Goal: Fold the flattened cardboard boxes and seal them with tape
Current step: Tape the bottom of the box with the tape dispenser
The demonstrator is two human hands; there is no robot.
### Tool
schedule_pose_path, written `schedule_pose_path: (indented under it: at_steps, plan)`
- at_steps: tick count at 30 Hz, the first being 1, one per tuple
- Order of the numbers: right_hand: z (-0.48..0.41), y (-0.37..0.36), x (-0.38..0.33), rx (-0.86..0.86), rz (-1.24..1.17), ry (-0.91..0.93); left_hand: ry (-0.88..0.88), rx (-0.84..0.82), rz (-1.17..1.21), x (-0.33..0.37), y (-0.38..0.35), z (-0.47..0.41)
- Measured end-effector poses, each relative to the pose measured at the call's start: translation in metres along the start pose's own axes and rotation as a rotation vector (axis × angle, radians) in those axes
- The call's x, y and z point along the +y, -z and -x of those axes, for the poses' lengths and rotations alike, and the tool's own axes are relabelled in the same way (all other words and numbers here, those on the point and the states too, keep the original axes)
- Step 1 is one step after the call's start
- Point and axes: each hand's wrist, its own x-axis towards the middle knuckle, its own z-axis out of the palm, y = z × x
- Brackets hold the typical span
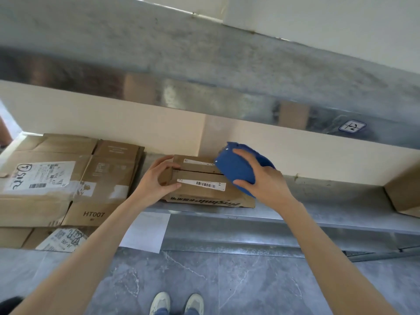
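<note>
We hold one folded box (204, 189) on the tabletop (318, 208), seam apparently untaped: left hand (156, 180) fingers pinch it closed, right hand (266, 178) clamps the tape dispenser (234, 169) at its end; flattened boxes (56, 178) wait alongside

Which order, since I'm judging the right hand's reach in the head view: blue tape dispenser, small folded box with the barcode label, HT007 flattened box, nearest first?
1. Blue tape dispenser: gripped in the right hand itself.
2. Small folded box: just left of the dispenser and under it, held at its far end by the left hand.
3. HT007 flattened box: far left, beyond the left hand.
</note>
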Motion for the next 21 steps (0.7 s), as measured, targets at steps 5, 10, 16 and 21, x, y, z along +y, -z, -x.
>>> schedule_pose_path:
  at_steps: [5,10,16,21]
  plan:
    - [-0.014,-0.004,-0.031,-0.095,0.119,0.184,-0.021,0.015,0.014,0.012,0.007,0.001]
    - [-0.018,-0.002,-0.042,-0.087,0.118,0.280,-0.006,0.084,0.012,0.022,0.018,0.004]
    - [-0.017,0.009,-0.053,-0.109,0.114,0.328,0.008,0.103,0.157,0.048,0.038,0.000]
    - [-0.009,0.017,-0.061,-0.047,0.063,0.431,-0.031,-0.023,0.147,0.076,0.040,-0.008]
